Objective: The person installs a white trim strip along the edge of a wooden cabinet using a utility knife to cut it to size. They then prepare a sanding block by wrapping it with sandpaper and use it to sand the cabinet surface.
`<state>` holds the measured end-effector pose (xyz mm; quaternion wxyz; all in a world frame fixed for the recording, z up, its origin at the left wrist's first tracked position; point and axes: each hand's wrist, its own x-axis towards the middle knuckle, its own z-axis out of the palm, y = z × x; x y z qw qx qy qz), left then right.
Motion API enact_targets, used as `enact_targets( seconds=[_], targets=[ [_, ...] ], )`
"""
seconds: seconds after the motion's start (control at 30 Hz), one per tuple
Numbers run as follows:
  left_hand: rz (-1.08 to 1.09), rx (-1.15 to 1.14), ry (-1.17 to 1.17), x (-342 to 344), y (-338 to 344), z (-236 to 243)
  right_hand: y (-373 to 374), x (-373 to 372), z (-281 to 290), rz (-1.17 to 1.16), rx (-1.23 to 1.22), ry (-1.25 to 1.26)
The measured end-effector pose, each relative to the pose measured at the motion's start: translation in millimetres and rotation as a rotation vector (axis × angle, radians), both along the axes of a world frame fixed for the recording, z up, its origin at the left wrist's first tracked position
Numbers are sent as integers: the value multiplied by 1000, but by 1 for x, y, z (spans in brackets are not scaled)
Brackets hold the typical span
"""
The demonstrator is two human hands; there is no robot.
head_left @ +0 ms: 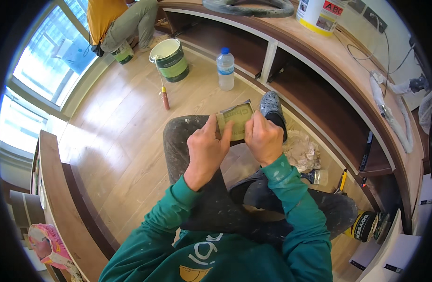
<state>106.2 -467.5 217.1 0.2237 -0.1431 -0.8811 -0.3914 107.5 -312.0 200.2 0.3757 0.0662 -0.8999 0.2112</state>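
A flat rectangular piece of yellowish paper-like sheet (237, 120), printed and dark-edged along the top, is held above my lap between both hands. My left hand (207, 148) grips its left side, thumb on the face. My right hand (263, 138) pinches its right edge, fingers curled. My dark, paint-specked trouser legs (181, 141) lie beneath, with a speckled clog (271, 108) just beyond. A crumpled pale cloth or plastic (300, 150) and a paintbrush (319, 177) lie to the right of my right arm.
Ahead are a water bottle (225, 73), green-banded bucket (171, 66) and roller tool (165, 98). A curved cabinet (216, 44) wraps round the right, holding cables and a white pail (317, 16). A seated person (117, 23) is top left, a wooden unit (70, 211) lower left.
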Motion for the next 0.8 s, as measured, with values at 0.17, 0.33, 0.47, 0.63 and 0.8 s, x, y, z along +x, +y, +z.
enact_targets(
  seconds=[0.17, 0.33, 0.47, 0.63, 0.8],
  targets=[
    [-70, -154, 229, -10, 18, -2, -6, 6, 1, -56, -308, -21],
    [-66, -282, 380, -16, 19, -7, -8, 6, 6, -106, -290, -17],
    [-119, -318, 432, -21, 16, -4, -7, 6, 6, -150, -286, -14],
    [-176, -241, 505, -20, 13, 0, -7, 4, 6, -107, -329, 77],
    [-214, -216, 571, -19, 9, 1, -8, 8, 10, -119, -282, 143]
  ],
)
